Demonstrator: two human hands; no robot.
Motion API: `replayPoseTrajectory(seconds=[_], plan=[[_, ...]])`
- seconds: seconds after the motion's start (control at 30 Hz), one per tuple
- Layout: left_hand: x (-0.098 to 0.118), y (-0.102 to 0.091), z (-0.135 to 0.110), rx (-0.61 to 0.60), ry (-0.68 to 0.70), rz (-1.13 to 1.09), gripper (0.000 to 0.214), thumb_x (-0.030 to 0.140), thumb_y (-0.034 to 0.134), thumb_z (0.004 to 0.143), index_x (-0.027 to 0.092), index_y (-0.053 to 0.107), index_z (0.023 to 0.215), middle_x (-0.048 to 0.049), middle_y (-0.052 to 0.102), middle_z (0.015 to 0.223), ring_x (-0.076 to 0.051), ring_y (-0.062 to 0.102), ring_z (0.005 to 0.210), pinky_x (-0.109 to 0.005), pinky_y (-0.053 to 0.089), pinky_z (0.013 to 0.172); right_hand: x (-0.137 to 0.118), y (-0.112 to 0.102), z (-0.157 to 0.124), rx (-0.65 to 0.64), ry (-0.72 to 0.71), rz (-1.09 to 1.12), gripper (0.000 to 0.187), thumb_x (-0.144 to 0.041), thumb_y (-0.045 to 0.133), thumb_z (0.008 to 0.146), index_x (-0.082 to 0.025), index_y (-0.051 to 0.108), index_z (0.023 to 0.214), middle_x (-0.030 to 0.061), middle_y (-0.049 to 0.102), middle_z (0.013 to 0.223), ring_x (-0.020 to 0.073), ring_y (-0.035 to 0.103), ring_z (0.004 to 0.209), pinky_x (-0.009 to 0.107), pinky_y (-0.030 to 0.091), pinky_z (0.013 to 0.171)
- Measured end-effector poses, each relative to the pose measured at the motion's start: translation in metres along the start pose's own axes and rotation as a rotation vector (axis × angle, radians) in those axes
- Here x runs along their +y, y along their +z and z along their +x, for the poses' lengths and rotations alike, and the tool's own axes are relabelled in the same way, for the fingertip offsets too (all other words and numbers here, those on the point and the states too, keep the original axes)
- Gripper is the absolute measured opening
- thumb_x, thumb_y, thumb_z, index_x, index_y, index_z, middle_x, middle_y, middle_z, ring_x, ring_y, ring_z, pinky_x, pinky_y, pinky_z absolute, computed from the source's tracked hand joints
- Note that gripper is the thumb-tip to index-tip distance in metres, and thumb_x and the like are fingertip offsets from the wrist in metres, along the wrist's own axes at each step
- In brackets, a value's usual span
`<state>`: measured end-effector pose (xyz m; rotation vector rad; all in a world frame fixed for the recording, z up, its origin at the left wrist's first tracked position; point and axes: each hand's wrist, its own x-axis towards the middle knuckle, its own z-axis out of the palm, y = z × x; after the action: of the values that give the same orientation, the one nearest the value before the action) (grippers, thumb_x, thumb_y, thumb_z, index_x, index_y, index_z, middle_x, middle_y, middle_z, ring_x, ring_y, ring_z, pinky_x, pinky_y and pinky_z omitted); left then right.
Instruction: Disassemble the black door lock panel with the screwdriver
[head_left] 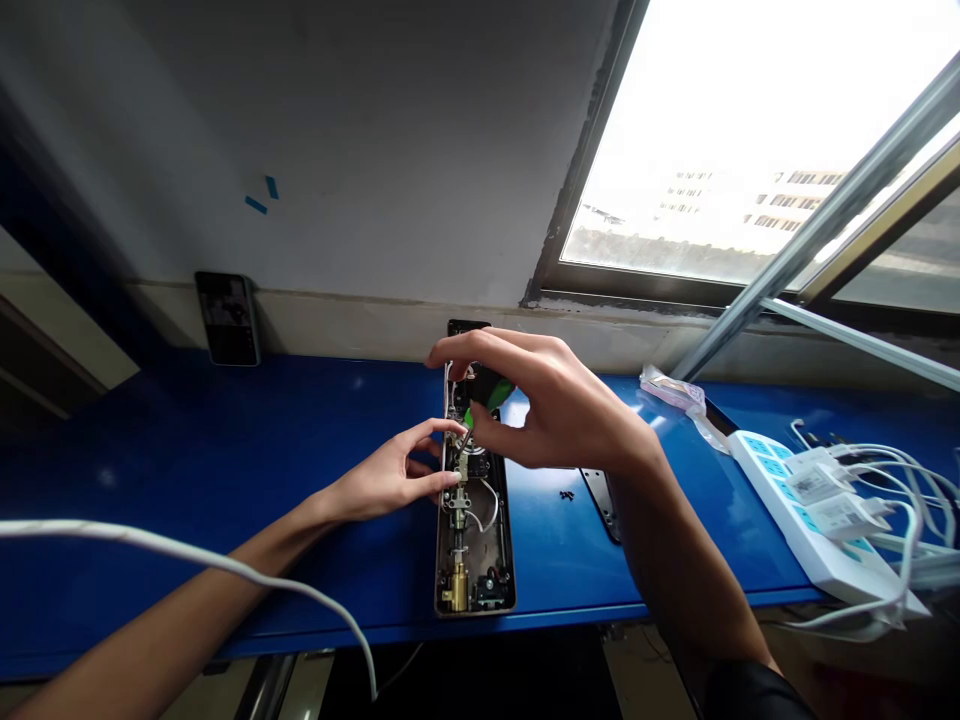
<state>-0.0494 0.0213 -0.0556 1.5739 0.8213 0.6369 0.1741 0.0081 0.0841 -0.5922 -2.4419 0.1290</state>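
A long, narrow electronic door lock (480, 560) lies with its inside showing on the blue table, one end towards me. Inside are a brass cylinder (458, 588), metal linkage parts and white wires (491, 505). My left hand (386, 475) grips the lock from its left edge, thumb and forefinger on the metal parts near the middle. Above the lock, my right hand (544, 400) is closed around a green and black screwdriver (495, 396). Its shaft slants down to the metal parts between my left thumb and forefinger. The right hand hides part of the lock's far half.
Small black screws (567, 495) and a dark flat plate (600, 505) lie right of the lock. Farther right are a plastic packet (673, 388) and a white power strip (780, 510) with chargers. A phone (226, 318) leans on the wall. A white cable (187, 562) crosses my left forearm.
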Motion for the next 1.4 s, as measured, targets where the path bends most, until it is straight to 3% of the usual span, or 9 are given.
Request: replayPoseTrajectory(seconds=[0.27, 0.4, 0.57, 0.7, 0.8, 0.97, 1.1, 1.3, 1.4], plan=[[-0.003, -0.001, 0.002, 0.013, 0.023, 0.032, 0.059, 0.045, 0.076, 0.09, 0.028, 0.051, 0.14, -0.0062, 0.065, 0.125, -0.022, 0.074, 0.097, -0.043, 0.064, 0.09, 0.0, -0.001, 0.0, 0.051, -0.007, -0.036, 0.023, -0.022, 0.064, 0.096, -0.019, 0.067, 0.119, 0.0028, 0.074, 0.105, 0.0113, 0.065, 0.084, 0.024, 0.049, 0.071], [-0.006, -0.001, 0.003, 0.029, 0.017, 0.029, 0.064, 0.048, 0.077, 0.088, 0.029, 0.048, 0.143, -0.0067, 0.063, 0.128, -0.021, 0.075, 0.092, -0.044, 0.064, 0.09, 0.0, -0.002, -0.001, 0.021, 0.002, -0.015, 0.046, -0.008, 0.058, 0.086, -0.019, 0.061, 0.13, 0.0042, 0.072, 0.118, 0.0126, 0.065, 0.092, 0.025, 0.05, 0.074], [-0.007, 0.0, 0.003, 0.024, 0.028, 0.037, 0.061, 0.049, 0.076, 0.088, 0.028, 0.051, 0.14, -0.0067, 0.064, 0.123, -0.023, 0.074, 0.096, -0.043, 0.064, 0.089, 0.002, -0.003, 0.0, 0.031, 0.022, -0.054, 0.026, -0.029, 0.067, 0.094, -0.019, 0.068, 0.118, 0.0027, 0.074, 0.104, 0.0127, 0.066, 0.086, 0.026, 0.05, 0.075], [-0.002, 0.0, 0.0, 0.037, 0.037, 0.134, 0.064, 0.05, 0.072, 0.091, 0.031, 0.046, 0.147, -0.0061, 0.065, 0.12, -0.022, 0.073, 0.092, -0.038, 0.063, 0.084, 0.002, -0.004, 0.0, 0.028, 0.001, -0.02, 0.035, -0.012, 0.059, 0.09, -0.019, 0.065, 0.124, 0.0026, 0.073, 0.11, 0.0115, 0.066, 0.088, 0.024, 0.049, 0.071], [0.005, -0.001, -0.004, 0.09, 0.077, 0.32, 0.063, 0.053, 0.069, 0.093, 0.033, 0.046, 0.148, -0.0023, 0.064, 0.105, -0.017, 0.068, 0.075, -0.032, 0.059, 0.071, 0.003, -0.004, -0.001, 0.016, 0.008, -0.025, 0.045, -0.014, 0.064, 0.085, -0.019, 0.06, 0.13, 0.0042, 0.073, 0.118, 0.0152, 0.067, 0.098, 0.027, 0.052, 0.079], [0.01, -0.003, -0.007, 0.235, 0.246, 0.643, 0.055, 0.055, 0.072, 0.09, 0.03, 0.057, 0.138, 0.0002, 0.053, 0.091, -0.018, 0.057, 0.077, -0.032, 0.053, 0.071, 0.004, -0.001, 0.0, 0.048, 0.012, -0.035, 0.026, -0.023, 0.064, 0.094, -0.02, 0.065, 0.12, 0.0032, 0.074, 0.106, 0.0137, 0.068, 0.089, 0.027, 0.053, 0.078], [0.006, 0.0, -0.007, 0.277, 0.345, 0.674, 0.044, 0.048, 0.072, 0.092, 0.029, 0.062, 0.131, -0.0017, 0.052, 0.1, -0.017, 0.057, 0.082, -0.033, 0.053, 0.077, 0.003, 0.0, 0.0, 0.037, -0.009, -0.001, 0.044, -0.011, 0.059, 0.086, -0.02, 0.06, 0.129, 0.0048, 0.072, 0.116, 0.0147, 0.067, 0.095, 0.027, 0.054, 0.079], [0.006, 0.004, -0.007, 0.301, 0.389, 0.662, 0.033, 0.035, 0.069, 0.095, 0.026, 0.065, 0.126, -0.002, 0.052, 0.101, -0.015, 0.057, 0.082, -0.032, 0.053, 0.08, 0.006, 0.0, 0.0, 0.063, 0.017, -0.056, 0.021, -0.021, 0.068, 0.092, -0.02, 0.067, 0.113, 0.003, 0.074, 0.099, 0.0132, 0.067, 0.083, 0.026, 0.053, 0.074], [0.006, 0.005, -0.008, 0.308, 0.388, 0.658, 0.03, 0.033, 0.068, 0.095, 0.025, 0.066, 0.124, -0.0024, 0.053, 0.102, -0.015, 0.057, 0.081, -0.032, 0.053, 0.078, 0.007, 0.0, 0.0, 0.048, -0.003, 0.004, 0.036, -0.011, 0.064, 0.087, -0.02, 0.064, 0.122, 0.0036, 0.073, 0.107, 0.0143, 0.069, 0.092, 0.026, 0.055, 0.08]])
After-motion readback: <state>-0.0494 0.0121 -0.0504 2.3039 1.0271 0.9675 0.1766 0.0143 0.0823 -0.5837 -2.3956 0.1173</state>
